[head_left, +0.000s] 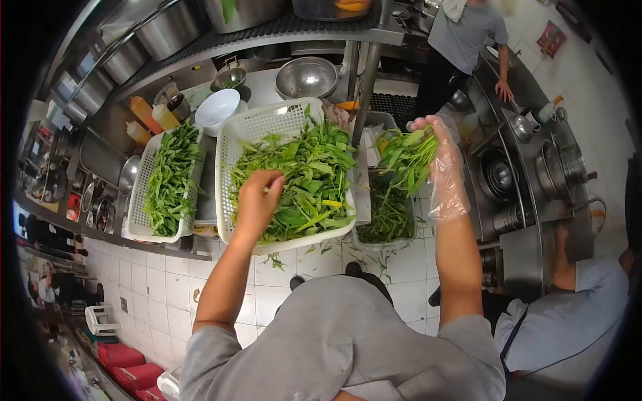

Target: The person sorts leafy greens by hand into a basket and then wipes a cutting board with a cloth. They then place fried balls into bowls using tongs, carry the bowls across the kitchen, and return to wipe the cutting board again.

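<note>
Holding bunch of greens up in our gloved right hand, fingers clenched round stems, above grey tub. Our bare left hand pinches one stalk in middle white basket heaped with leaves. Second basket sits just left.

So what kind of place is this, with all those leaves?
Most likely a restaurant kitchen. Big steel pots line a shelf, white baskets hold heaps of leafy greens, and the right hand, in a plastic glove, holds a bunch over a grey tub.
</note>
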Motion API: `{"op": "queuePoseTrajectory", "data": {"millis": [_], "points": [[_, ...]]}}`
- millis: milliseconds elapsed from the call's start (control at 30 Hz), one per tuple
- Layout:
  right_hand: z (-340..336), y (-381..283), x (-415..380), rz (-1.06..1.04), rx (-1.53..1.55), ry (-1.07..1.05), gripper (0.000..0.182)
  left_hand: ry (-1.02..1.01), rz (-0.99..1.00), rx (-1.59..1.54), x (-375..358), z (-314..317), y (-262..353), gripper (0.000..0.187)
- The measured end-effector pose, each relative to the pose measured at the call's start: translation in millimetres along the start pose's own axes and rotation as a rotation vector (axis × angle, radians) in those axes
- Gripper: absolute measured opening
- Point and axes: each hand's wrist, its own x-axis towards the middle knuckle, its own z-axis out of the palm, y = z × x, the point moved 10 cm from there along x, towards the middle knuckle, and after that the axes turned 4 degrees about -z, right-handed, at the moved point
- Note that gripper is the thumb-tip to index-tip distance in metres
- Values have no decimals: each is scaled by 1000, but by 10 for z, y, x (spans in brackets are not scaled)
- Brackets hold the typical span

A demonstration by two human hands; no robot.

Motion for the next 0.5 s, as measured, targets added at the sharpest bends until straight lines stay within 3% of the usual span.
{"op": "queuePoseTrajectory", "data": {"millis": [67,233,300,333,500], "points": [[121,48,-107,43,-60,2,22,-14,159,-67,22,231,375,12],[333,233,-362,95,-223,-94,22,-158,245,-298,178,1233,1126,18],[318,159,-340,-93,-551,-201,22,-166,247,-357,212,1457,1207,19],[263,140,-364,-121,-549,-156,21,-173,245,-294,213,1585,1189,17],[-178,102,-507,-9,-615,-46,26,-219,269,-255,158,1931,1324,10]]}}
